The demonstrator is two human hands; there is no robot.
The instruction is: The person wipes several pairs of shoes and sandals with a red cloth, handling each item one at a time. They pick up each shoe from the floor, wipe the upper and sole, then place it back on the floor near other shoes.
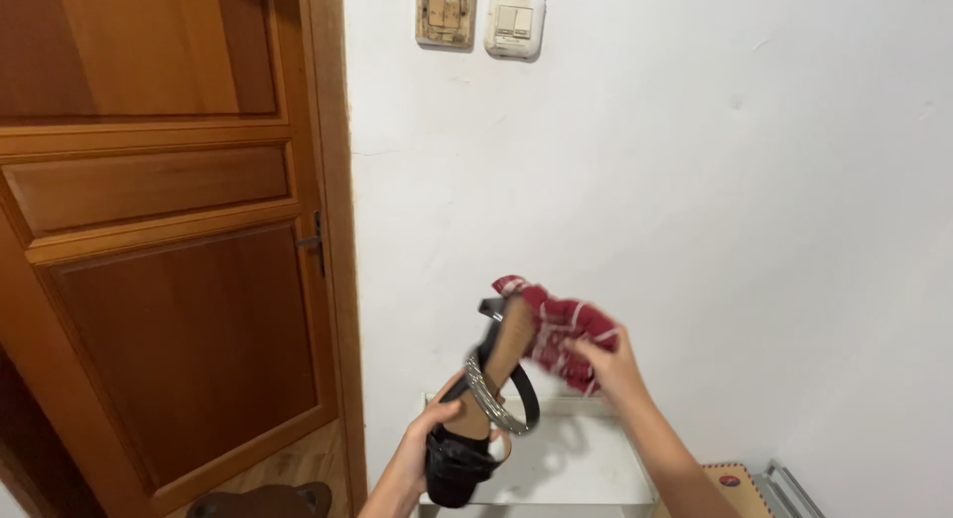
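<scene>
A black sandal (486, 399) is gripped at its front by the left hand (427, 444) and held tilted above a white shelf (576, 463), so its insole is met by a red cloth (561, 329) clutched in the right hand (611, 364).

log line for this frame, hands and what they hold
left hand: grips black sandal at toe end | right hand: presses red cloth on sandal heel | behind: white wall, wooden door

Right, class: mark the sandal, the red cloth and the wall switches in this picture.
sandal (501, 354), head view, on the tan insole.
red cloth (566, 331), head view, on the bunched middle.
wall switches (514, 22), head view, on the white plate.
</scene>
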